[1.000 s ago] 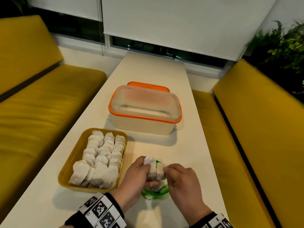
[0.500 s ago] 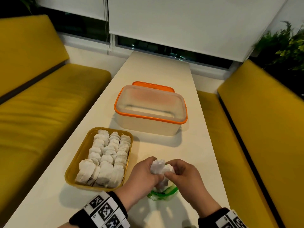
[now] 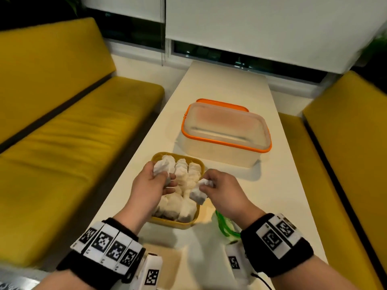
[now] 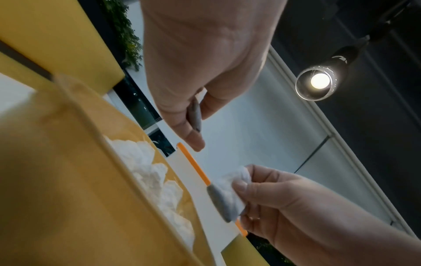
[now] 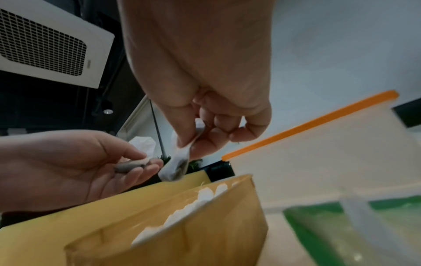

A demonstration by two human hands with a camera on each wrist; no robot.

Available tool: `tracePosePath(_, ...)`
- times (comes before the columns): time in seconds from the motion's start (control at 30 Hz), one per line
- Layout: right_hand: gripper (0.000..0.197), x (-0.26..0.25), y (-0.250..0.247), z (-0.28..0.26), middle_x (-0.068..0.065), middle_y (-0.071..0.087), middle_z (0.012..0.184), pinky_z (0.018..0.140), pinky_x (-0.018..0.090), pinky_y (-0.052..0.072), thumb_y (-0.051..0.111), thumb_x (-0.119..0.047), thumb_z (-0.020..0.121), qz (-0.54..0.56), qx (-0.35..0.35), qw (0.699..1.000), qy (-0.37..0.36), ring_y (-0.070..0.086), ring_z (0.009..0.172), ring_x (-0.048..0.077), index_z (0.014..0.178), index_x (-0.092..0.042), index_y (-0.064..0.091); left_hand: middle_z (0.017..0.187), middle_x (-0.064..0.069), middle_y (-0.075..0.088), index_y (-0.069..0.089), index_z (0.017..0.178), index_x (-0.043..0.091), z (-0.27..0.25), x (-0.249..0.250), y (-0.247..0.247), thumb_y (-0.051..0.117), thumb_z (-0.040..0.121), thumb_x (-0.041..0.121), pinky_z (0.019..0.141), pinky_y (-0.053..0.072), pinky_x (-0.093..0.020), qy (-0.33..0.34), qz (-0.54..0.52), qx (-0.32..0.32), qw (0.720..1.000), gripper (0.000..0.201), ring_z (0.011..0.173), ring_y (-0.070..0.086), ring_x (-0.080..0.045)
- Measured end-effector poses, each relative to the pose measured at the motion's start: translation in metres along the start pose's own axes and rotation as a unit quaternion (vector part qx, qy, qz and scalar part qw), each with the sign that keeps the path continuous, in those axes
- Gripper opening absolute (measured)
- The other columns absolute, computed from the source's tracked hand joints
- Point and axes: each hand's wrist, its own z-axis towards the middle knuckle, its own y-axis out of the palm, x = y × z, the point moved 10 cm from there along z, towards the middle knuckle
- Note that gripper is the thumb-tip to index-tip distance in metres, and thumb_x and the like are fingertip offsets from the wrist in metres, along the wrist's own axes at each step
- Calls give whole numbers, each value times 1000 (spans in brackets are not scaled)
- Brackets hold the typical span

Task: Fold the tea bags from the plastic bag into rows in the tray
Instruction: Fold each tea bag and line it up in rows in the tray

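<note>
Half a second ago both hands were together over the plastic bag, pulling at one white bundle; now they are apart and above the tray, each with its own tea bag. The left hand [image 3: 149, 183] has its fingers curled around a crumpled tea bag [image 3: 164, 166], held over the far left part of the tray [image 3: 174, 223]. The right hand [image 3: 217, 188] pinches a second tea bag [image 3: 198, 193] by its top between thumb and fingers, so that the dark filled end hangs down over the right side of the tray.

The task seems to be well advanced: three rows of folded tea bags [image 3: 184, 181] already fill most of the tray. The two bags in the hands are not yet folded flat or placed. The plastic bag [image 3: 225, 227] with the green edge lies just beside the tray, under the right wrist; whether more bags are inside I cannot tell.

Behind the tray stands a clear box with an orange rim [image 3: 227, 130] on the white table [image 3: 278, 185], between yellow benches [image 3: 69, 132]. Nothing blocks the tray, but free room in the rows is small.
</note>
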Motion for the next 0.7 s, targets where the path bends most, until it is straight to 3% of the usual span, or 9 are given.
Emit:
tracePosePath(0.07, 2, -3, 18, 5, -2, 60, 82, 68, 21, 44, 61, -20, 86, -43, -30, 999, 12, 55, 78, 16, 88, -20, 61, 95, -8, 70, 56, 105, 19, -3, -2, -11, 46, 95, 13, 75, 59, -37, 2, -3, 0, 1000, 16, 82, 72, -20)
tracePosePath(0.13, 9, -3, 37, 8, 2, 64, 92, 80, 33, 47, 59, -25, 85, -95, -71, 992, 33, 58, 90, 25, 92, -23, 64, 93, -7, 70, 56, 100, 22, -5, -6, -19, 46, 95, 13, 73, 59, -34, 6, -6, -2, 1000, 14, 81, 72, -19)
tracePosePath(0.27, 20, -5, 63, 4, 0, 65, 102, 84, 37, 26, 53, -24, 87, -264, -135, 954, 38, 55, 102, 25, 106, -29, 59, 92, -5, 71, 55, 95, 24, -7, -11, -28, 46, 95, 13, 70, 59, -32, 8, -3, 0, 1000, 15, 80, 71, -17)
tracePosePath(0.33, 25, -10, 69, 2, 2, 62, 102, 84, 41, 25, 55, -24, 85, -361, -130, 923, 15, 51, 104, 26, 109, -28, 54, 94, -6, 70, 54, 95, 24, -7, -13, -31, 45, 95, 11, 70, 59, -33, 8, -2, -1, 1000, 16, 80, 72, -18)
tracePosePath(0.43, 44, -14, 71, 2, 4, 52, 116, 87, 45, 28, 63, -32, 82, -430, -97, 898, 0, 43, 111, 27, 121, -26, 44, 96, -5, 70, 54, 96, 23, -9, -15, -29, 45, 95, 11, 69, 59, -33, 9, 11, -12, 1000, 15, 78, 72, -17)
tracePosePath(0.57, 57, -16, 64, 6, 2, 46, 125, 92, 45, 29, 66, -43, 78, -420, -80, 904, 4, 39, 117, 26, 126, -26, 40, 96, -1, 69, 55, 96, 28, -12, -19, -23, 48, 95, 16, 75, 60, -38, -1, 49, -28, 998, 14, 79, 71, -16)
tracePosePath(0.63, 50, -23, 51, 10, -3, 48, 127, 95, 42, 32, 63, -43, 82, -331, -43, 943, -6, 42, 119, 22, 126, -30, 44, 95, -1, 69, 56, 99, 27, -14, -22, -17, 49, 94, 17, 77, 60, -37, -13, 63, -44, 997, 13, 80, 71, -15)
tracePosePath(0.7, 46, -40, 39, 10, -7, 50, 126, 99, 36, 39, 64, -38, 84, -144, -20, 988, -45, 46, 118, 16, 127, -31, 49, 97, -1, 69, 56, 104, 26, -15, -21, -8, 52, 93, 16, 74, 60, -34, -16, 63, -65, 996, 15, 81, 71, -15)
